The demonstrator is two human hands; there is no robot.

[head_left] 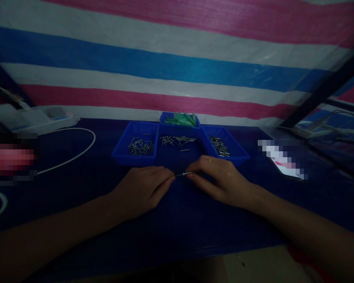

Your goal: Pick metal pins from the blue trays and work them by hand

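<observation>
Beyond the fingers (163, 173) hangs a striped sheet (177, 67); below them spreads a dark blue tabletop (177, 224). Just ahead stand three blue bins (134, 160), loose metal pins (177, 139) lying between them. Bridging the fingertips is a slim metal piece (183, 174), pinched by the left hand (143, 188) at one end, the right hand (224, 181) at the other.

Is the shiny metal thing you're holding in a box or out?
Out: the thin metal piece is between the left hand and right hand, nearer than the blue boxes.
</observation>
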